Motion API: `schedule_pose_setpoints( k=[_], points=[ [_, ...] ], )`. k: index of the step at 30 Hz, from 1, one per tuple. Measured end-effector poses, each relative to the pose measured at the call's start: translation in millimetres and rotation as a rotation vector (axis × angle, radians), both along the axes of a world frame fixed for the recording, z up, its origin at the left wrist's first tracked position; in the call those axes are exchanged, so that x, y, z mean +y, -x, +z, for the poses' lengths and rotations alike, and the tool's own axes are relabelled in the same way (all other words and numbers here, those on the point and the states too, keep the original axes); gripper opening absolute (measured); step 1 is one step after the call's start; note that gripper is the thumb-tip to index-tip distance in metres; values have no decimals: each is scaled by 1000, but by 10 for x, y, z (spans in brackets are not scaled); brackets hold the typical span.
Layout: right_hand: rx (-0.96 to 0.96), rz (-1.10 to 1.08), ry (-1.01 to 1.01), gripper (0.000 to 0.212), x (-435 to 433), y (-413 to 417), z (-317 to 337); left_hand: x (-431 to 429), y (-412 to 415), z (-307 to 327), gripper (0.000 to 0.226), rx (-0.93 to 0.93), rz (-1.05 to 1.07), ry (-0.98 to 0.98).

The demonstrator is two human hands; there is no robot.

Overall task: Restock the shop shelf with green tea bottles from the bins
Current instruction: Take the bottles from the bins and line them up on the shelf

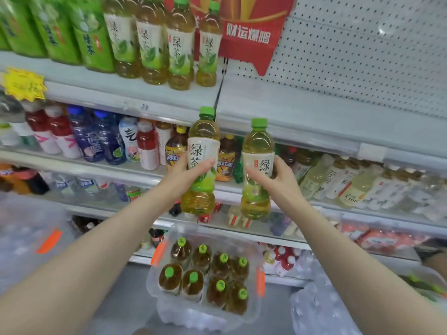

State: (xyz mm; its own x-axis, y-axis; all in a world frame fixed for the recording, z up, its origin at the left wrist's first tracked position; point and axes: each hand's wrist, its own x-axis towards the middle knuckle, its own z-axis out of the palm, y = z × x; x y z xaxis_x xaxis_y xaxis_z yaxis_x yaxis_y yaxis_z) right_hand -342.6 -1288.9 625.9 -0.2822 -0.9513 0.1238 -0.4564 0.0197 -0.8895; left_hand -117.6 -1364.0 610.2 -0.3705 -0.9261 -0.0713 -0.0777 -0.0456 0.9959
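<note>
- Gripping one tea bottle (204, 134) around its label, the left hand (188, 174) is holding it upright. The right hand (274, 181) is gripping a second bottle (258, 143) beside it, the two apart.
- Both are hovering just under the top shelf (135, 102) front edge, near its middle seam.
- Four matching bottles (180, 52) are standing in front left of that seam; bare board is stretching right, under a red sign (249, 37).
- Eight capped bottles (193, 284) are sitting in the bin (256, 247) below, between the forearms.
- Mixed drinks (101, 143) are filling the lower shelves behind.
</note>
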Motion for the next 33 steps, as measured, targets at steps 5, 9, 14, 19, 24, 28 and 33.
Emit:
schedule_pose_setpoints(
  k=[5,9,14,19,24,28,33],
  points=[
    [126,58,114,53,-231,-149,639,-181,-117,572,40,-3,146,198],
    [174,50,208,59,-496,-326,1101,-448,-271,953,50,14,259,324],
    [230,-9,328,63,-1006,-540,1594,-901,-522,1273,55,47,330,404],
    [264,-54,389,86,-1583,-732,1807,-1288,-696,1501,54,37,335,451],
    [333,-147,371,84,-2079,-869,1779,-1562,-780,1625,51,33,327,472],
    [356,-186,329,84,-2432,-901,1650,-1741,-839,1645,48,35,317,485],
    [413,-242,324,83,-2699,-884,1491,-1947,-893,1611,52,25,301,499]
  ],
)
